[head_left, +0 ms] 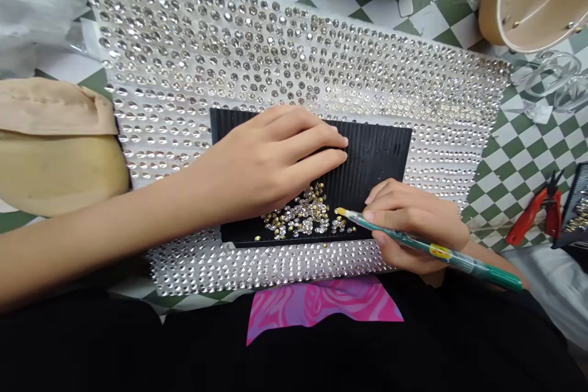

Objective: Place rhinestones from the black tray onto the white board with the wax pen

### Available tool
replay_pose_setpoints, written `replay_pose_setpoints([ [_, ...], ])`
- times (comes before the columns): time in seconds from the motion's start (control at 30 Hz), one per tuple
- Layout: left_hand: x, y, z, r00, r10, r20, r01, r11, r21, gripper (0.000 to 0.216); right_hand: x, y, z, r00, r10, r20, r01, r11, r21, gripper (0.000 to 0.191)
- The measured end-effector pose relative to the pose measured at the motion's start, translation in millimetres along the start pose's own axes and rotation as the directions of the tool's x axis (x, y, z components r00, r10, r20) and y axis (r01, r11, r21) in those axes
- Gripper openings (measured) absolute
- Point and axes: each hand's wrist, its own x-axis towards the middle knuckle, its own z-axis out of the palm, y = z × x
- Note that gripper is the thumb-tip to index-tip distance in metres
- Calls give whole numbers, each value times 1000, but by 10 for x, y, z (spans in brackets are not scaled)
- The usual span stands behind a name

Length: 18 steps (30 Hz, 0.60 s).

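Observation:
A black ridged tray (372, 153) lies on a white sheet (257, 55) set with rows of clear rhinestones. Loose rhinestones (305, 211), some showing gold backs, are heaped along the tray's near side. My left hand (280, 153) rests over the tray's left and middle part, its fingers stretched to the right; what lies under the palm is hidden. Between the fingers and thumb of my right hand (413, 223) is a green pen-shaped picker (413, 242), gripped near its yellow tip. That tip points left, close to the right edge of the loose rhinestones.
Red-handled pliers (535, 211) lie at the right on a green-and-white checked cloth (519, 153), beside another black tray (576, 208) holding stones. A beige cup (496, 12) is at the upper right. A beige-and-yellow rounded item (59, 153) sits at the left.

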Motion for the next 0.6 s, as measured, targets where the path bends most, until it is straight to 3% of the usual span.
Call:
replay_pose_setpoints([
  [0.13,-12,9,-4,1000,-7,-5,6,999,-54,26,-25,23,-58,999,25,-35,-25,1000,-8,17],
  [0.23,-23,10,-7,999,-36,12,37,995,-93,29,-70,130,-195,986,45,-161,-48,999,-16,23],
  [0.3,-28,6,-6,998,-51,25,54,993,-102,31,-85,237,-317,937,42,-346,-76,994,-85,25],
  [0.33,-30,4,-6,998,-56,33,59,993,-102,32,-85,292,-374,889,1,-457,-74,987,-142,22],
  [0.4,-35,-1,-7,998,-48,35,51,993,-107,32,-73,394,-457,784,17,-621,-189,959,-213,14],
  [0.47,-39,-2,-10,999,-45,29,48,992,-114,33,-59,479,-488,726,8,-688,-266,926,-270,8],
  [0.6,-35,5,-9,999,-32,15,34,993,-113,30,-73,604,-462,699,-65,-712,-271,897,-348,6],
])
